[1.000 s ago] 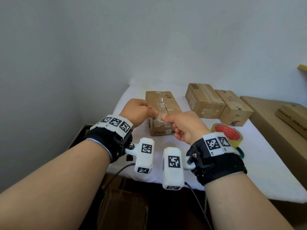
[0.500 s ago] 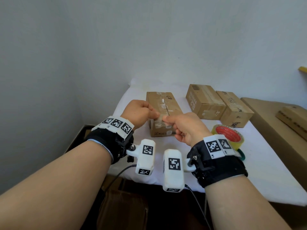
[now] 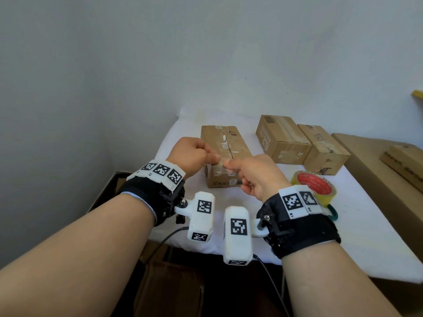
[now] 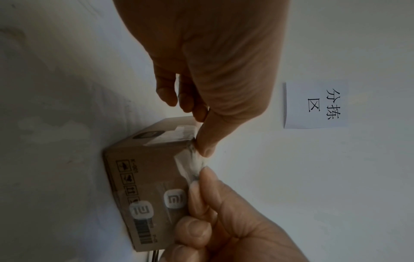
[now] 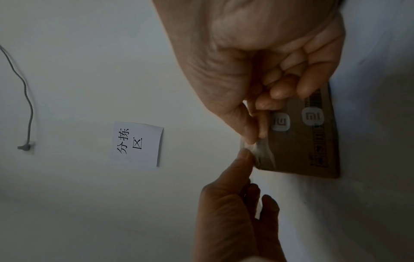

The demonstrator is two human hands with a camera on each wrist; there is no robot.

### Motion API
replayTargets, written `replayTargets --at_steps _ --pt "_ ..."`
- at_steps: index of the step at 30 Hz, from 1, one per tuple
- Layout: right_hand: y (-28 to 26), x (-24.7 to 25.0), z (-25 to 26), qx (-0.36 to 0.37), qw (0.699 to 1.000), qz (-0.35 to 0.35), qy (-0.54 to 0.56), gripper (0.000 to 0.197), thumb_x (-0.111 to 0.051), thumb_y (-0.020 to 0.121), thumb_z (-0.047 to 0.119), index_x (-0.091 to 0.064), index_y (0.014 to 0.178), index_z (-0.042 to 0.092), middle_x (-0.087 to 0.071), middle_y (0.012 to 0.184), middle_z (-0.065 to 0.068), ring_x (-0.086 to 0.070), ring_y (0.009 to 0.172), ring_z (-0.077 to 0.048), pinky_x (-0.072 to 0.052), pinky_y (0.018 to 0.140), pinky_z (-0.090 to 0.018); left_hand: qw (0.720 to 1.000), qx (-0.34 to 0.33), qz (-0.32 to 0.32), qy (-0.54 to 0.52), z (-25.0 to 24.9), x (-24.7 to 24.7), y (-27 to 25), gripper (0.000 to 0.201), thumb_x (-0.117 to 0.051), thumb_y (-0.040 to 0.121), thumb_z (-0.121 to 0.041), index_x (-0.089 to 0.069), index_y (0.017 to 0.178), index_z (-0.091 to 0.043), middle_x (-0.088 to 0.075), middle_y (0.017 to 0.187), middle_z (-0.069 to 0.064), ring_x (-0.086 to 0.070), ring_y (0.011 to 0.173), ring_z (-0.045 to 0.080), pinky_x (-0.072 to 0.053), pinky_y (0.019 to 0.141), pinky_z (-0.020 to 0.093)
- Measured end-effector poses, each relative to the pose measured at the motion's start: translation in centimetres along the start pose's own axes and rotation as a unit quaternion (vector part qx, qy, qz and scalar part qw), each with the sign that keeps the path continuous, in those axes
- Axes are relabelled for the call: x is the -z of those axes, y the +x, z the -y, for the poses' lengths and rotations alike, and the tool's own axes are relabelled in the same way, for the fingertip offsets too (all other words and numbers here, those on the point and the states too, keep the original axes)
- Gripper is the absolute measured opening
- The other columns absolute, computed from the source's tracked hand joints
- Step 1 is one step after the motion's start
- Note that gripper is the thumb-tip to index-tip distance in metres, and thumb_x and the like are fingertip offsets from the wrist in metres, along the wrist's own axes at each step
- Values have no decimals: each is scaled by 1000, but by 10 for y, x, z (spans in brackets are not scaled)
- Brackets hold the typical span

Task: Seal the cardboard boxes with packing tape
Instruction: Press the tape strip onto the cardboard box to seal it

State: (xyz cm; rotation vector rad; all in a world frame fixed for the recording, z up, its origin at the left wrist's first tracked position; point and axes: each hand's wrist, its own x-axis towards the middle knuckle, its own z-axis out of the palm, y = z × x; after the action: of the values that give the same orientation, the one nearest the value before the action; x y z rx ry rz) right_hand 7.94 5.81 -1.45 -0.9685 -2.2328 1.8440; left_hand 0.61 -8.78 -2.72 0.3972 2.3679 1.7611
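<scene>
Head view: my left hand (image 3: 193, 156) and right hand (image 3: 254, 173) meet over the near end of the cardboard box (image 3: 225, 154) on the white table (image 3: 366, 236), each pinching a short strip of clear tape (image 3: 221, 160). Two more boxes (image 3: 302, 144) sit further right; the tape roll (image 3: 314, 187) lies beside my right wrist.

Left wrist view: my left thumb and forefinger grip the crumpled tape strip (image 4: 192, 166) at the box's top corner.

Right wrist view: my right thumb and fingers pinch the same strip (image 5: 257, 148). A paper label (image 5: 136, 146) is fixed to the wall.
</scene>
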Motion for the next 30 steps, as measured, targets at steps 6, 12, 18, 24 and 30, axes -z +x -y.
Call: replayTargets --at_steps 6,12,18,24,30 --pt "1 -2 -1 -1 1000 -3 18 23 -83 82 24 -76 99 11 -57 47 14 -46 60 -7 -42 57 -26 1000 -9 -6 1 4 -1 2 12 -83 76 -15 -72 73 -14 -75 87 4 -62 77 14 -48 76 29" --pt "0 -2 -1 0 1000 -4 16 23 -82 82 22 -76 101 11 -61 50 13 -46 53 -4 -42 52 -23 1000 -17 -6 5 6 -2 1 13 -84 76 -15 -71 72 -16 -73 79 0 -61 71 11 -47 72 29" --pt "2 -2 -2 0 1000 -3 23 25 -82 82 20 -76 103 10 -62 54 11 -47 57 -6 -41 57 -26 1000 -26 -6 12 6 -3 -2 12 -82 77 -15 -72 83 -10 -67 73 -3 -58 68 11 -46 70 28" --pt "4 -2 -3 -3 1000 4 20 29 -81 82 24 -75 107 11 -59 48 14 -47 61 -7 -42 59 -26 1000 1 -10 -22 8 -3 1 35 -85 75 -12 -66 104 -14 -53 80 -5 -52 72 13 -46 69 30" --pt "4 0 -4 -3 1000 12 1 29 -81 84 27 -75 106 11 -54 39 16 -46 61 -9 -43 58 -26 997 37 1 -65 6 -5 2 30 -76 81 -2 -67 107 -14 -56 83 -6 -56 77 12 -40 62 24"
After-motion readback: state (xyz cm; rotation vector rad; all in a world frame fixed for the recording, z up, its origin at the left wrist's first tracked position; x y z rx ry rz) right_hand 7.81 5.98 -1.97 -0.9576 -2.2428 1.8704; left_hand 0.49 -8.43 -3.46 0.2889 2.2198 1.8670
